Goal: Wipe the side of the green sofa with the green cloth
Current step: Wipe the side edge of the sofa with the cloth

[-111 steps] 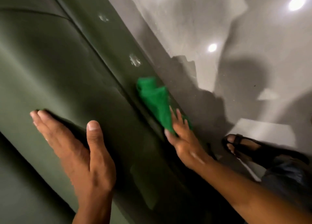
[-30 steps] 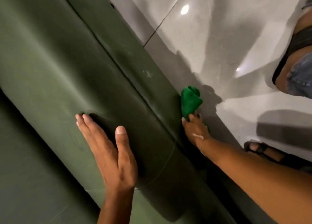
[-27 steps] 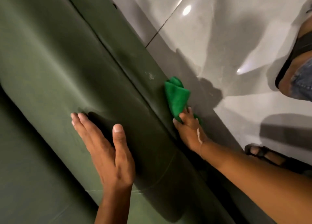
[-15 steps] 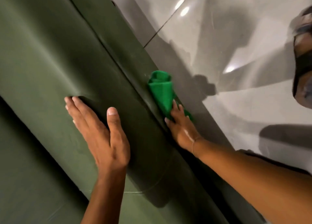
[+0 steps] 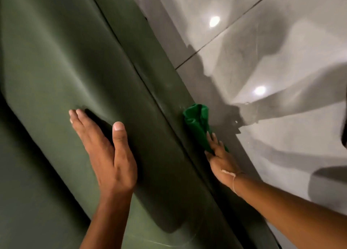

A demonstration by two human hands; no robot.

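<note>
The dark green sofa fills the left half of the view, its arm running diagonally from top centre to bottom right. My left hand lies flat on top of the arm, fingers together, pressing a dent into the cushion. My right hand reaches down the outer side panel and presses a bunched bright green cloth against it, low down near the floor. The cloth sticks out beyond my fingertips. Pale dusty smears show on the panel just above the cloth.
A glossy grey tiled floor lies to the right of the sofa, with light reflections and dark shadows on it. A dark shape sits at the right edge of the view.
My right hand keeps sliding the cloth along the low side panel, forward from half a second ago. The left hand stays planted on the arm. The view has shifted, and the sandalled foot has left the frame.
</note>
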